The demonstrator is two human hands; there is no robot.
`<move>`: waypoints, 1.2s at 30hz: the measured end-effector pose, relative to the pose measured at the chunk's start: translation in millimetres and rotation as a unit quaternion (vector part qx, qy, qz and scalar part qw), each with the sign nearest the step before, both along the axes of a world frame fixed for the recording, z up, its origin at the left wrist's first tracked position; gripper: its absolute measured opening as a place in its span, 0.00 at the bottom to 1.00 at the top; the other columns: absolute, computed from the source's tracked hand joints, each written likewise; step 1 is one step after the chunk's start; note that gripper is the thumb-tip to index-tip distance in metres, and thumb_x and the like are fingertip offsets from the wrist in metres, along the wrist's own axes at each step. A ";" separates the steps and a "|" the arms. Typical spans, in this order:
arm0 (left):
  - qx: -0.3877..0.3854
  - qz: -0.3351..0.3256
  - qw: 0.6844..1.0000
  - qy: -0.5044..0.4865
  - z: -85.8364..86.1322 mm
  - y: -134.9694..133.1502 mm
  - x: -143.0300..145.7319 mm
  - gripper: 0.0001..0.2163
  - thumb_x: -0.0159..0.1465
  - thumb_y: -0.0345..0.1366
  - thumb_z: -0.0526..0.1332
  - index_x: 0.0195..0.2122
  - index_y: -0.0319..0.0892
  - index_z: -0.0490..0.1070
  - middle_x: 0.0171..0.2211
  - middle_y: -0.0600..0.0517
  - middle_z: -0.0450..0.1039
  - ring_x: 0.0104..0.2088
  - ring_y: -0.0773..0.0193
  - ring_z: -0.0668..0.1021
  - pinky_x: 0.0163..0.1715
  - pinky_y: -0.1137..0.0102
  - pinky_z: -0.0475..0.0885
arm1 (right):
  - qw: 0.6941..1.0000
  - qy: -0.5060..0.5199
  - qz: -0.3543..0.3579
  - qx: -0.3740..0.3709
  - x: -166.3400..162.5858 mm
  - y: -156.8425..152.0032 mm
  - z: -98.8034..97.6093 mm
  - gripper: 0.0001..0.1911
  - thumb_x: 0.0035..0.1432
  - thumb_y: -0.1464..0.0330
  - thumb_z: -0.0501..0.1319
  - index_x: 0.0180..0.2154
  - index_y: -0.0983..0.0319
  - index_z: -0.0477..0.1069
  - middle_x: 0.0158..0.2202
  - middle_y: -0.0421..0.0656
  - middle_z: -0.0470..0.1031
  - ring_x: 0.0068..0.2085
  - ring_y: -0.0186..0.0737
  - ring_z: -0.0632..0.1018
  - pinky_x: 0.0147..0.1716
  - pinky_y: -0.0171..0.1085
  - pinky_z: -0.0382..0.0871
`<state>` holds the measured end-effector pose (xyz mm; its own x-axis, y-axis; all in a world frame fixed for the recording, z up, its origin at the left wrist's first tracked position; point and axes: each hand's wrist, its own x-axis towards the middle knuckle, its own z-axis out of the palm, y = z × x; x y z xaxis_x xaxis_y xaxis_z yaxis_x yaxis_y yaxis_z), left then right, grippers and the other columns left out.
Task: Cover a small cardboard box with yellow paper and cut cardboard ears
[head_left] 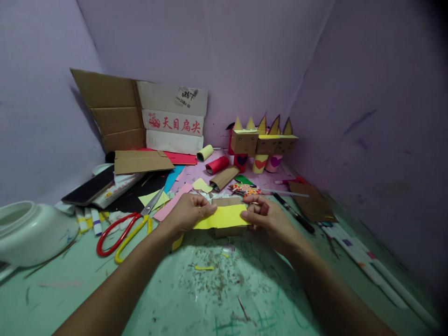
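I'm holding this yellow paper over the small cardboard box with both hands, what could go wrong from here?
The yellow paper overhangs the cardboard box toward the left hand, so it may sit crooked or crease. The right hand pinches only its edge, which might slip. The scissors lie close to the left forearm and could get bumped.

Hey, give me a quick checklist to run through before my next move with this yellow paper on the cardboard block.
The yellow paper lies across the cardboard block: ok.
The left hand grips its left end: ok.
The right hand pinches its right end: ok.
Paper stuck to the block: cannot tell.
The scissors lie apart from both hands: ok.
The table in front free of scraps: not ok, a yellow scrap lies there.
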<state>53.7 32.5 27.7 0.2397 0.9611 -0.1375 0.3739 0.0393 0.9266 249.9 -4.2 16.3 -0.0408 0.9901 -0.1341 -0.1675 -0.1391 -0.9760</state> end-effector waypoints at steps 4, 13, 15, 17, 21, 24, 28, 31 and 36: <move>-0.007 -0.002 1.000 -0.020 -2.1 -1.0 1.1 0.14 0.46 0.45 0.64 0.17 0.40 0.65 0.15 0.59 0.56 0.19 0.71 0.57 0.20 0.72 0.49 | 1.000 0.003 0.006 0.000 0.7 0.0 -3.1 0.24 0.35 0.65 0.71 0.34 0.60 0.62 0.16 0.30 0.64 0.15 0.27 0.64 0.16 0.31 0.62; -0.010 -0.008 0.999 -0.031 -6.2 -3.0 0.5 0.13 0.48 0.44 0.63 0.19 0.39 0.66 0.17 0.57 0.59 0.20 0.71 0.59 0.21 0.72 0.51 | 0.999 -0.037 0.010 -0.002 -0.3 -0.5 -0.3 0.21 0.37 0.66 0.68 0.34 0.60 0.63 0.17 0.31 0.63 0.15 0.27 0.63 0.15 0.31 0.61; -0.013 -0.015 0.999 -0.027 -6.5 -3.0 -0.6 0.13 0.49 0.44 0.63 0.20 0.39 0.66 0.18 0.57 0.59 0.20 0.71 0.60 0.21 0.73 0.51 | 0.999 -0.045 0.012 -0.001 -0.5 -0.7 -0.1 0.21 0.37 0.67 0.67 0.35 0.60 0.63 0.17 0.31 0.62 0.15 0.27 0.63 0.16 0.32 0.62; -0.013 -0.019 0.999 -0.022 -6.7 -2.9 -1.3 0.12 0.50 0.43 0.62 0.21 0.39 0.66 0.18 0.57 0.60 0.20 0.71 0.60 0.21 0.73 0.52 | 0.999 -0.046 0.012 -0.001 -0.9 -0.5 -1.0 0.20 0.37 0.67 0.67 0.35 0.60 0.63 0.17 0.31 0.62 0.15 0.27 0.63 0.16 0.32 0.62; -0.003 -0.028 0.999 -0.025 -8.1 -2.0 -1.8 0.11 0.51 0.42 0.62 0.20 0.39 0.65 0.17 0.58 0.58 0.20 0.71 0.59 0.21 0.73 0.51 | 0.997 -0.071 0.018 0.016 -0.5 0.9 -5.5 0.18 0.39 0.66 0.65 0.35 0.60 0.63 0.18 0.32 0.61 0.17 0.28 0.63 0.17 0.33 0.61; 0.008 -0.040 0.999 -0.022 -9.4 -1.2 -1.7 0.12 0.52 0.42 0.61 0.21 0.39 0.65 0.17 0.58 0.57 0.20 0.71 0.58 0.21 0.72 0.51 | 0.976 -0.187 -0.033 0.105 1.5 0.6 -7.1 0.15 0.41 0.68 0.63 0.35 0.59 0.64 0.26 0.38 0.68 0.27 0.36 0.71 0.26 0.37 0.67; 0.024 -0.043 0.999 -0.015 -7.8 -1.7 -0.6 0.12 0.51 0.42 0.61 0.20 0.39 0.65 0.18 0.58 0.57 0.21 0.71 0.59 0.22 0.72 0.52 | 0.854 -0.369 -0.059 0.362 0.7 -4.2 -2.6 0.16 0.45 0.74 0.59 0.40 0.58 0.67 0.48 0.47 0.68 0.50 0.49 0.68 0.49 0.50 0.62; 0.030 -0.044 0.998 -0.014 -5.1 -2.9 0.6 0.12 0.50 0.43 0.61 0.20 0.39 0.64 0.18 0.58 0.56 0.21 0.71 0.58 0.23 0.73 0.52 | 0.797 -0.386 -0.017 0.464 -3.6 -6.8 -0.1 0.17 0.48 0.78 0.54 0.40 0.58 0.66 0.49 0.47 0.68 0.53 0.48 0.67 0.52 0.52 0.60; 0.027 -0.049 0.998 -0.027 -5.4 -2.3 -0.4 0.13 0.49 0.43 0.61 0.19 0.39 0.64 0.18 0.59 0.55 0.21 0.71 0.57 0.22 0.73 0.51 | 0.764 -0.393 0.122 0.497 -4.8 -5.5 -2.5 0.27 0.51 0.82 0.48 0.50 0.56 0.63 0.52 0.47 0.69 0.55 0.43 0.67 0.55 0.54 0.56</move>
<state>53.3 30.2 22.3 0.3383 0.9383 -0.0711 0.3230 -0.0449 0.9453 245.1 -9.7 13.9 -0.5337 0.5951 0.6009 0.4384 0.8023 -0.4051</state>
